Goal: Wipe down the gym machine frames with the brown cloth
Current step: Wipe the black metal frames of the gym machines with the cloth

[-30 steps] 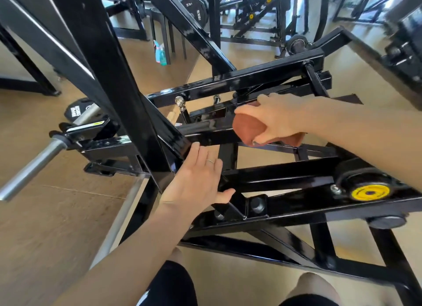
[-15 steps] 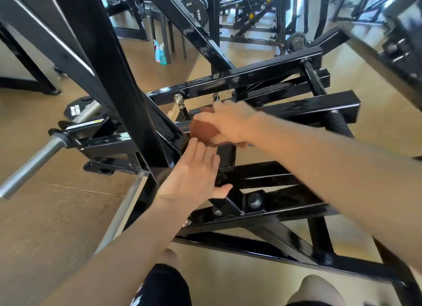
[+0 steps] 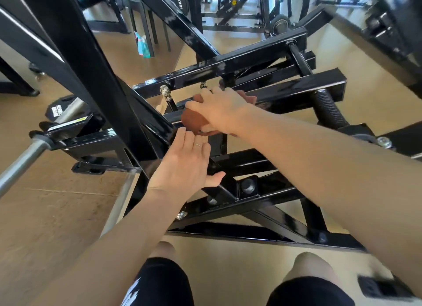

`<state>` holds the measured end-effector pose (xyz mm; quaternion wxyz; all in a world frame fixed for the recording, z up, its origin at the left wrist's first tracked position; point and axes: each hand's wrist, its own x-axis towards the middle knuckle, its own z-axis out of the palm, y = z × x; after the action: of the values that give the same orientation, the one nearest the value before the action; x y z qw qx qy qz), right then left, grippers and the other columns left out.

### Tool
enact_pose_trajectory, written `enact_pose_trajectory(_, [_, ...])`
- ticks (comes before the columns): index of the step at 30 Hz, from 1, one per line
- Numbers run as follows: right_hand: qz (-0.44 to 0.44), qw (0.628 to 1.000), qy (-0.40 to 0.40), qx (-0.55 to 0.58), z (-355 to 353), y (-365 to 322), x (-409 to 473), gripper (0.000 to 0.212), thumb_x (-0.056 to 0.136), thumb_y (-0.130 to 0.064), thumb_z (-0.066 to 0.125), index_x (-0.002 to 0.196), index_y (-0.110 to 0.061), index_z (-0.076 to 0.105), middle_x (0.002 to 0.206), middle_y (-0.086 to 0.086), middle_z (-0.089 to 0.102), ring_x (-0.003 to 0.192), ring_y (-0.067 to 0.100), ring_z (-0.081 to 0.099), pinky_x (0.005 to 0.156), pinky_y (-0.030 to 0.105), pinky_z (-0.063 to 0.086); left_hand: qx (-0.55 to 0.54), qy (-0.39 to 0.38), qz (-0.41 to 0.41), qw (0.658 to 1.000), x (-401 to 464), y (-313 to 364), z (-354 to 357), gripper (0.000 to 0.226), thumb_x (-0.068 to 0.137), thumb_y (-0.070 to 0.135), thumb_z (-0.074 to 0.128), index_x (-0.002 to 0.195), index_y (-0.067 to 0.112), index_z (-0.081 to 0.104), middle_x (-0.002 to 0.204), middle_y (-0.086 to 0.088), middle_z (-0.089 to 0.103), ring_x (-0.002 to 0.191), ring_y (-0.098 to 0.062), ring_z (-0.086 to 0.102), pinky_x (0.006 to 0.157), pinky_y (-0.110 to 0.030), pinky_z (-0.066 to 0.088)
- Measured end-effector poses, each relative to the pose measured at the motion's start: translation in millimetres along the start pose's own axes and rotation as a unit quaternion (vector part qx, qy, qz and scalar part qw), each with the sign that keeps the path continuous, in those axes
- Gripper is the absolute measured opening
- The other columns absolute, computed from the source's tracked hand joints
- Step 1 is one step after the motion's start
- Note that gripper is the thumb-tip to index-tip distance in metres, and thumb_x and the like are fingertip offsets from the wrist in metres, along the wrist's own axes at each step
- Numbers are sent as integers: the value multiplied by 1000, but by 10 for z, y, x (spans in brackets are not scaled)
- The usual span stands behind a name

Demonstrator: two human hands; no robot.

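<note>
A: Going L to R for me, what are you seeing?

B: Far left, a steel bar [image 3: 20,163] is sticking out over the floor, a weight plate [image 3: 58,110] lying behind it. Next, the big black upright [image 3: 91,77] of the machine frame is cutting across the view. My left hand [image 3: 185,166] is lying flat against the frame just right of that upright, fingers straight, thumb out, holding nothing; I'm judging it's bracing me.

A: And the cloth?

B: Brown cloth [image 3: 193,121] is bunched in my right hand [image 3: 219,110], fingers curled round it, pressing it on the mid cross-tube [image 3: 296,95], just above the left fingertips. Further right, a black spring [image 3: 328,109] is sitting on the rod, then blurry frame bits.

A: Progress?

B: Hard to say exactly. I'm working the middle tube now, so I'm reckoning we're partway. Can't tell by shine which bars are done; all are glossy black. Lower diagonal braces [image 3: 262,205] and base rail [image 3: 251,235] are looking untouched from here, prob. still left. Other machines [image 3: 239,6] are standing in the bkgd, plus a teal spray bottle [image 3: 142,45] on the floor. Lots remaining, I'm guessing.
</note>
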<state>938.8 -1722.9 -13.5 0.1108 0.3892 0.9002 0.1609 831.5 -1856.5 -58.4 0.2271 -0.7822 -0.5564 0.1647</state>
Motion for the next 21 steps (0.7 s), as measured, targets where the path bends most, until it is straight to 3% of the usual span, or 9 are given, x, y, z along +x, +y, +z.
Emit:
enact_pose_trajectory(3, [-1,999,29,35,-53,-52,-67,64,100,-41,61,155,-25,32,151,15,42,137,34,44,106,48,44,2,7,-6,1000,-10,-7,-15,91,93,74,6,108,4,62,110,-15,68,112,-37,57,117,-50,28])
enact_pose_trajectory(7, [70,985,115,105,-92,-12,-456,59,97,-27,67,149,-21,40,147,14,47,133,33,48,107,46,46,3,1,-8,1000,7,-5,2,97,89,72,-4,117,5,60,119,-16,67,120,-38,53,119,-50,22])
enact_pose_trajectory(10, [45,991,109,55,32,-54,-804,57,93,-24,71,144,-20,45,145,12,48,136,32,45,113,47,40,15,3,-10,1000,-4,-7,6,98,90,72,-2,123,3,59,122,-15,63,120,-37,52,119,-49,22])
enact_pose_trajectory(13, [24,997,58,42,298,-33,-1040,62,91,-28,73,146,-22,46,144,8,52,136,28,47,114,46,40,14,12,-3,1000,-13,-6,-9,96,90,71,-2,122,3,58,121,-14,63,119,-36,53,119,-50,24])
enact_pose_trajectory(18, [106,974,-122,157,699,137,-1092,54,96,-49,64,144,-33,44,137,2,59,121,28,58,100,42,51,4,17,1,1000,-4,-10,-21,94,88,68,-4,118,4,58,120,-14,63,119,-36,53,118,-51,25])
enact_pose_trajectory(21, [75,968,-191,148,759,179,-935,63,94,-56,62,149,-37,36,144,1,54,126,30,54,106,46,46,1,17,5,1000,-2,-5,-16,93,89,69,-3,116,4,59,118,-15,64,118,-37,54,118,-51,26])
